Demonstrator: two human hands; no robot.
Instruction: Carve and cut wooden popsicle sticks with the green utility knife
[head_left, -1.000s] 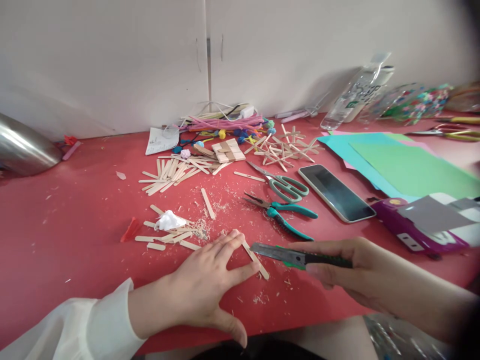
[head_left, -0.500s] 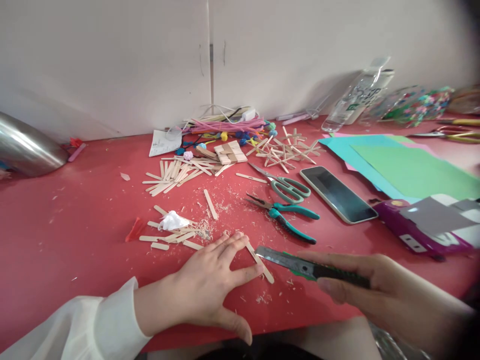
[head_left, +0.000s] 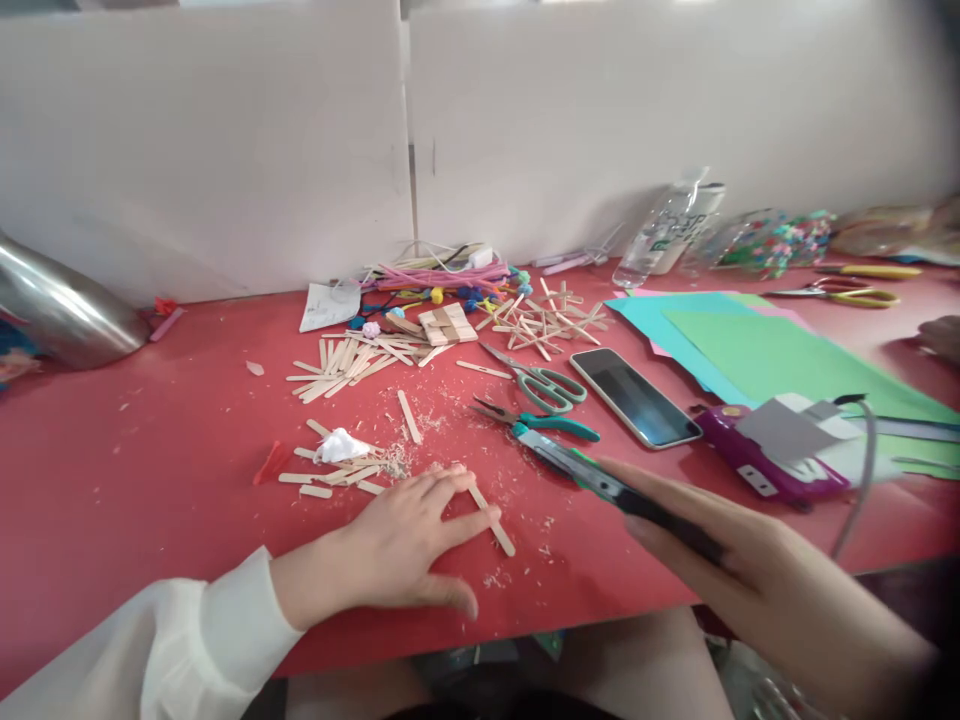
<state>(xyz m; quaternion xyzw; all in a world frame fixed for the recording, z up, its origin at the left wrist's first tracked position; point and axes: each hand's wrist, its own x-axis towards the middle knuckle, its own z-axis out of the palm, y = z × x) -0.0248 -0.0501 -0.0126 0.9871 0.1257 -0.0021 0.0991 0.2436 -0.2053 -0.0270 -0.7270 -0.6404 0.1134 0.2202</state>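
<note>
My left hand (head_left: 409, 540) lies flat on the red table (head_left: 135, 470), fingers spread, fingertips pressing a wooden craft stick (head_left: 491, 520) near the front edge. My right hand (head_left: 720, 545) is closed round a green and black utility knife (head_left: 592, 475). Its blade is out, pointing up and left, lifted above the table to the right of the stick. Wood shavings lie around the stick.
Teal pliers (head_left: 540, 425), green scissors (head_left: 544, 385) and a phone (head_left: 634, 397) lie behind the knife. Loose sticks (head_left: 345, 360), pipe cleaners (head_left: 442, 275), coloured paper (head_left: 750, 350), a purple glue gun (head_left: 757, 460), a metal bowl (head_left: 52, 310) and a plastic bottle (head_left: 667, 235) stand around.
The right hand has lifted the knife away from the stick and turned its blade up and to the left. The left hand stays on the stick. The camera has tilted up a little.
</note>
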